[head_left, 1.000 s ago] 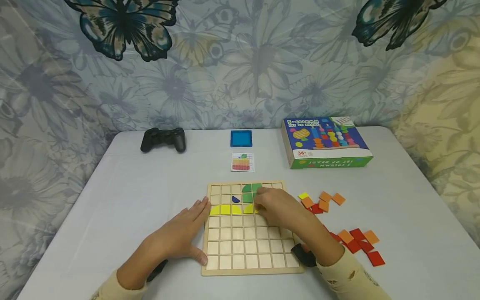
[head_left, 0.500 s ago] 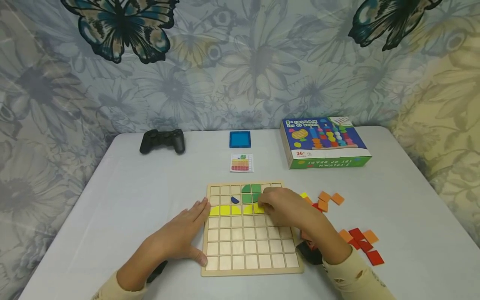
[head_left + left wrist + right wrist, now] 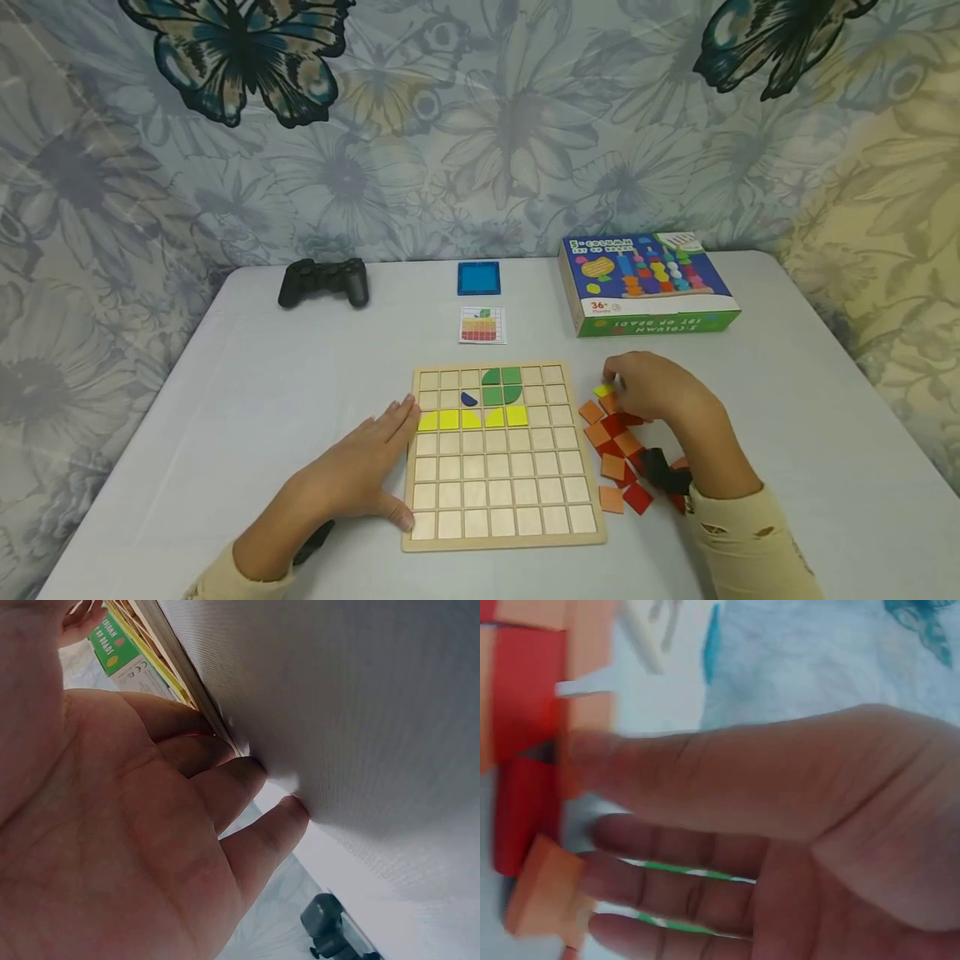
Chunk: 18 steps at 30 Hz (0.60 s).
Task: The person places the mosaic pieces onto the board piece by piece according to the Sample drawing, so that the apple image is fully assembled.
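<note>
Yellow loose tile [image 3: 603,390] lies right of the wooden grid board [image 3: 497,493], beside the right hand [image 3: 660,387], whose grip is loosely spread.

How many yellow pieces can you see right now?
6. Five yellow pieces occupy the five leftmost cells in the third row from the far edge of the board; one loose yellow piece is by the right hand. More may be hidden there.
</note>
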Available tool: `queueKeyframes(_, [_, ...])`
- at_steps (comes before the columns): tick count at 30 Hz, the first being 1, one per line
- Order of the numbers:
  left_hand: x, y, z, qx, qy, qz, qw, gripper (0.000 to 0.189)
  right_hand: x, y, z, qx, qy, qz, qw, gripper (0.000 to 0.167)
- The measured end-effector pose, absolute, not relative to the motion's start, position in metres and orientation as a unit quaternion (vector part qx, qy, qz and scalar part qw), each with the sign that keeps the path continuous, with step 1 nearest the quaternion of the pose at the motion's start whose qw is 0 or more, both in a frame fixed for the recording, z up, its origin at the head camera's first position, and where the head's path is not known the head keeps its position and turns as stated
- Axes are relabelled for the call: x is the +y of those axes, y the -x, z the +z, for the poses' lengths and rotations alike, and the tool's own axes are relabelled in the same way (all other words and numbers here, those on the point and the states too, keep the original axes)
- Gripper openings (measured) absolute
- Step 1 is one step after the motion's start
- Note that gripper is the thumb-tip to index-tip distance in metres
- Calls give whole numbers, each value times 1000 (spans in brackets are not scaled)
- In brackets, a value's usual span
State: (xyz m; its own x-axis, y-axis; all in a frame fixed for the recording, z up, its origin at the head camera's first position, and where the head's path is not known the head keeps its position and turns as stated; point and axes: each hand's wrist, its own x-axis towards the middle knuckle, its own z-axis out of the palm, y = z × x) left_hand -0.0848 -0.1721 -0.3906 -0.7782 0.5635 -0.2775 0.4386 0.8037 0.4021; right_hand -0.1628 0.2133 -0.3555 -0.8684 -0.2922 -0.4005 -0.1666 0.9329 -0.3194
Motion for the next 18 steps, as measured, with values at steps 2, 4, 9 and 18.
queueKeyframes(2, [-172, 85, -391, 930, -268, 158, 196, 135, 214, 165, -360, 956, 123, -143, 224, 25])
queueKeyframes(4, [-172, 85, -391, 930, -269, 158, 196, 135, 215, 167, -364, 956, 125, -146, 221, 28])
queueKeyframes(9, [-172, 85, -390, 931, -271, 151, 194, 135, 215, 169, -368, 955, 134, -162, 211, 27])
queueKeyframes(18, [-172, 84, -390, 932, -270, 148, 192, 135, 205, 169, -369, 946, 172, -196, 193, 21])
